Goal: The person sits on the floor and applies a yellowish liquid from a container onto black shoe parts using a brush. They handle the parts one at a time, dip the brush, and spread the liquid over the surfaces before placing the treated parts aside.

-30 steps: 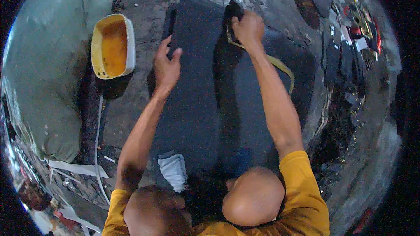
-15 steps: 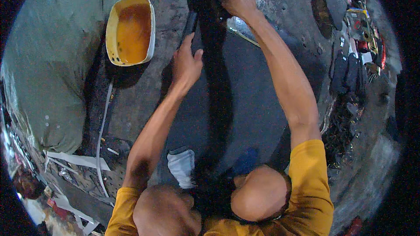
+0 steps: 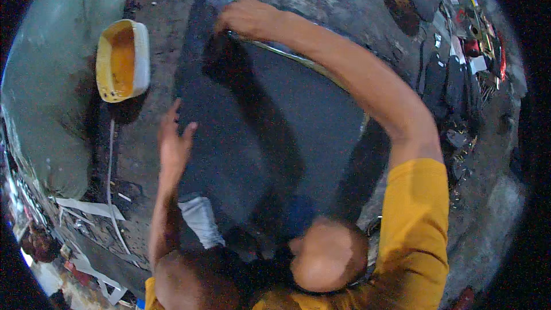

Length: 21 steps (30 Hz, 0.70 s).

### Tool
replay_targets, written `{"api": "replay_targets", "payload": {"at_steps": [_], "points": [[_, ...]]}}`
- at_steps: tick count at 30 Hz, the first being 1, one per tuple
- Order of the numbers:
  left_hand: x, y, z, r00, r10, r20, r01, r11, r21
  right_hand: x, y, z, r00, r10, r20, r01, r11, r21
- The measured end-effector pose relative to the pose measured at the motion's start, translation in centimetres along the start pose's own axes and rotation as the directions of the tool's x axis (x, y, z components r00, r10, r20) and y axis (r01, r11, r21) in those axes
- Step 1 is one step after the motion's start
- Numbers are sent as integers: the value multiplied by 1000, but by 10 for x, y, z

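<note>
A large dark, flat sheet (image 3: pixel 224 143) with a matte surface lies in front of me, with a pale, shiny strip along its far right edge. My right hand (image 3: pixel 244 19) reaches across to the sheet's far left corner. Its fingers are curled down there, and whatever they pinch is hidden in shadow. By the sheet's left edge is my left hand (image 3: pixel 175 140), thumb and fingers apart, holding nothing. A whitish folded cloth (image 3: pixel 201 218) lies near my left forearm.
On the left stands a cream tub (image 3: pixel 142 63) of orange-brown liquid. Beyond it sits a big grey-green covered bulk (image 3: pixel 51 92). A pale cord (image 3: pixel 112 183) runs along the ground. Dark scraps and clutter (image 3: pixel 453 80) lie at the right, paper strips (image 3: pixel 89 208) at the lower left.
My right hand has swung left along the far edge to the corner. My left hand has drawn back nearer me, fingers spreading. The view has shifted, showing more of the sheet.
</note>
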State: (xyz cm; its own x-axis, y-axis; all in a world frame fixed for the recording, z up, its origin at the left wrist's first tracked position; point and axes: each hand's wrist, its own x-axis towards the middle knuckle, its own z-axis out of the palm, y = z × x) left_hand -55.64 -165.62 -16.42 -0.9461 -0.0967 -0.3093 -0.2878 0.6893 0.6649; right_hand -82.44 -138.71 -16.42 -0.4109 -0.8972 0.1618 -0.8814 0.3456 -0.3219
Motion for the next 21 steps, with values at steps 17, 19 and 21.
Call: {"api": "replay_targets", "payload": {"at_steps": [17, 19, 21], "points": [[-7, 1, 0, 979, 204, 9, -204, 977, 68, -421, -236, -19, 449, 730, -515, -862, 505, -36], [-27, -28, -16, 990, 130, 55, -135, 987, 92, -394, -294, -6, 469, 775, -423, -856, 517, -3], [-31, -37, -22, 997, 31, 71, -37, 996, 86, -388, -296, -12, 115, 865, -489, -939, 255, 229]]}}
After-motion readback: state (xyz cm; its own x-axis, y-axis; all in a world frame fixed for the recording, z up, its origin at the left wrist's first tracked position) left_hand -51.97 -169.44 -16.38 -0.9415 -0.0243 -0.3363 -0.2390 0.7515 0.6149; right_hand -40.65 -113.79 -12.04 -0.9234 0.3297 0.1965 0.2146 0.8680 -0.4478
